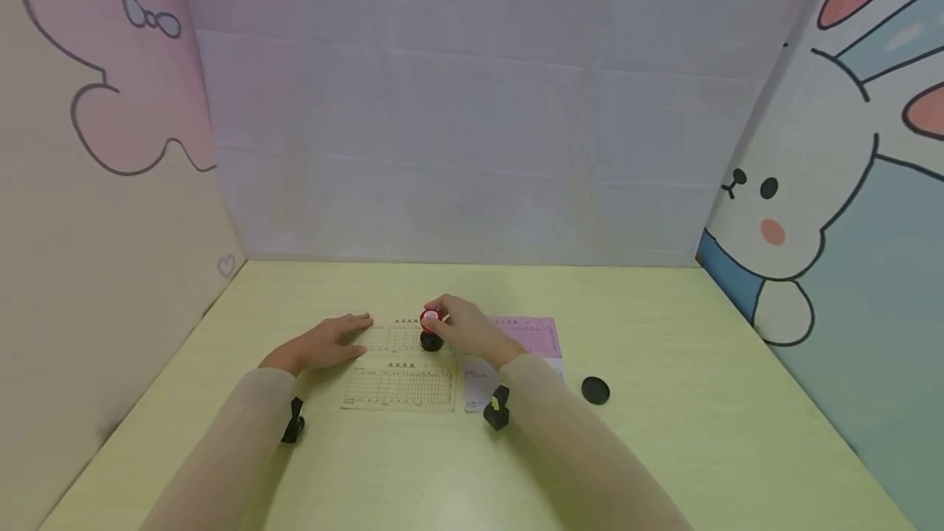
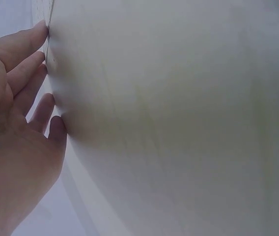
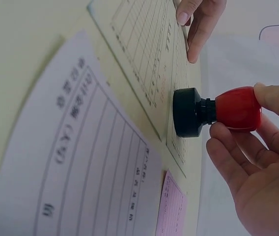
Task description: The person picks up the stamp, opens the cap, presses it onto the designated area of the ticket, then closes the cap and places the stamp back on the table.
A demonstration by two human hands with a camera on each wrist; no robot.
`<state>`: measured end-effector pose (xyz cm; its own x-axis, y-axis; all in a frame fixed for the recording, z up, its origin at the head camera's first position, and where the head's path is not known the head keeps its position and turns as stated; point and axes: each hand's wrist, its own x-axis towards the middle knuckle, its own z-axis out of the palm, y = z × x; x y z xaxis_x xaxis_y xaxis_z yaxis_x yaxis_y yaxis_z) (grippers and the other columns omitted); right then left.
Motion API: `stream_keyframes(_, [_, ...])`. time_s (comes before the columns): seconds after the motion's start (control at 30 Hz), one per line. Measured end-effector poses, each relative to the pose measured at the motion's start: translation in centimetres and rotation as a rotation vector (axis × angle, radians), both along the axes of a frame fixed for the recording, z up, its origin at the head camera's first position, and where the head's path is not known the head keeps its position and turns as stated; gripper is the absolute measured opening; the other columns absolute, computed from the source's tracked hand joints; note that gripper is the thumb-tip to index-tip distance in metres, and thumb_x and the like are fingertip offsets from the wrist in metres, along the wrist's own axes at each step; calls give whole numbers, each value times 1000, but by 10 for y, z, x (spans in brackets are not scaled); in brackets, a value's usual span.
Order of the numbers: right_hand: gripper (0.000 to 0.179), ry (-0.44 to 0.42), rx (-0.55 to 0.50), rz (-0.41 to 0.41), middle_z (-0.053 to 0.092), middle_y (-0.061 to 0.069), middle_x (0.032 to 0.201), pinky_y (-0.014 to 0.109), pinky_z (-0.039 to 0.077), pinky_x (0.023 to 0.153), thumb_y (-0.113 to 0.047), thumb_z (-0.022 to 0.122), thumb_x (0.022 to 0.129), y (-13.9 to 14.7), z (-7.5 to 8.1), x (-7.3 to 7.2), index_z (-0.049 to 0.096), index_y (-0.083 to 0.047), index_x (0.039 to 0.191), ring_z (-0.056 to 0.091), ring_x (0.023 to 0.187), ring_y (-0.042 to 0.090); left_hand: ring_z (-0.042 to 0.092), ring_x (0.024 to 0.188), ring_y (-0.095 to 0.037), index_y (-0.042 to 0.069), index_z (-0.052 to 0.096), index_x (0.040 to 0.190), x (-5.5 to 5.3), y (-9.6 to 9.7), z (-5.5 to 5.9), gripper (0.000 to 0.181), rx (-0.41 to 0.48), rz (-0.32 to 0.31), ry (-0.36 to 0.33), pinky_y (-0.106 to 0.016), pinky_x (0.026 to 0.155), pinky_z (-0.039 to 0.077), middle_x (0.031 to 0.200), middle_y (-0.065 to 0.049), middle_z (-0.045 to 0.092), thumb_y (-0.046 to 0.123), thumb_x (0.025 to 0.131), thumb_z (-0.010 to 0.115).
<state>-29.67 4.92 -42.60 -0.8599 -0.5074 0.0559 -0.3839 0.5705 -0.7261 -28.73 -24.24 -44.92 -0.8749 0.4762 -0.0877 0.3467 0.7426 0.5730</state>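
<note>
My right hand [image 1: 472, 330] pinches the red handle of a stamp [image 3: 237, 109] between thumb and fingers. Its round black base [image 3: 186, 113] faces down, right at the surface of the upper yellowish printed form [image 1: 391, 340], near that form's right end. At the left end of the same sheet, my left hand [image 1: 324, 342] rests with fingers extended, fingertips on the paper's edge. Just below lies a second yellowish form [image 1: 398, 388] with a ruled grid. The left wrist view shows the left fingertips [image 2: 45, 29] touching the pale surface.
Right of the yellowish forms lie a pink form [image 1: 542, 336] and a white form [image 1: 479, 382], both partly hidden by the right arm. A round black cap [image 1: 595, 390] sits further right on the table [image 1: 664, 449]. A white sheet wall [image 1: 472, 146] closes off the back.
</note>
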Motion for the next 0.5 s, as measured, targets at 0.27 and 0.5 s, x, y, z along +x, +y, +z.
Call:
stream_keyframes(0.27, [41, 1, 27, -16, 62, 3, 117, 32, 51, 87, -32, 55, 105, -1, 4, 4, 56, -6, 136, 60, 105, 16, 20, 144, -52, -6, 41, 149, 0, 0, 0, 57, -16, -20, 19, -65, 115, 16, 156, -27, 33, 20, 102, 60])
stream_keyframes(0.5, [40, 22, 59, -18, 62, 4, 115, 29, 51, 85, -31, 55, 105, -3, 8, 7, 56, -5, 135, 60, 102, 16, 21, 144, -52, -6, 41, 148, 1, 0, 1, 58, -17, -24, 28, -65, 115, 17, 155, -27, 33, 21, 102, 60])
